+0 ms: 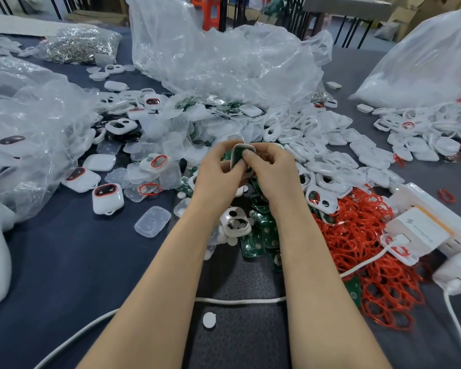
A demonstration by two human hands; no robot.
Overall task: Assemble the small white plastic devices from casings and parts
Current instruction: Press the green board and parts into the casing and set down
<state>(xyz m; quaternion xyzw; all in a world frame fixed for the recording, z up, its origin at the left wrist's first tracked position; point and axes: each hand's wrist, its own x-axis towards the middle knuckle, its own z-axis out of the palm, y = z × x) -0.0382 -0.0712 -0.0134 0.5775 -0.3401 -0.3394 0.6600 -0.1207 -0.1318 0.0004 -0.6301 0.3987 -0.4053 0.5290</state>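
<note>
Both my hands meet above the middle of the table around one small white casing (240,149) with a green circuit board set inside it. My left hand (218,174) grips its left side. My right hand (271,169) holds the right side, its thumb pressing on the green board. Under my wrists lie another open white casing (236,221), loose green boards (253,242) and white round pads (209,320). Assembled white devices with red-ringed windows (107,198) sit to the left.
Red rubber rings (362,235) are heaped at the right beside white charger boxes (423,230) and a white cable (240,300). White casing halves (330,155) and clear covers (152,221) spread across the table. Crumpled plastic bags (224,57) stand behind and at both sides.
</note>
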